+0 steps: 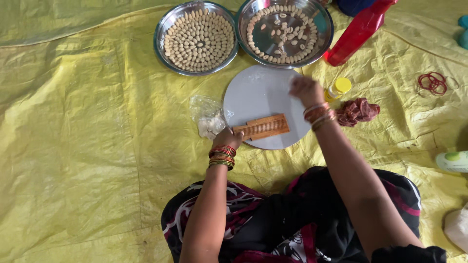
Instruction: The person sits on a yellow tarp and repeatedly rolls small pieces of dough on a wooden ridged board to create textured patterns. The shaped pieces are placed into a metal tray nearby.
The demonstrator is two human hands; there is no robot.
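Observation:
My left hand (228, 138) grips the left end of a ridged wooden board (263, 126) that lies on a round white board (258, 92). My right hand (304, 90), blurred, hovers over the far right edge of the round board with its fingers pinched together; I cannot tell what is in them. Beyond it stand two steel plates: the left plate (163, 29) is packed with rows of small pale dough shells, the right plate (319, 41) has a ring of shells around its rim and some loose ones inside.
A clear plastic bag with dough (207, 117) lies left of the round board. A red bottle (358, 31), a small yellow-capped bottle (338, 88), a maroon cloth (358, 111) and red rubber bands (433, 83) sit to the right on the yellow sheet (73, 146).

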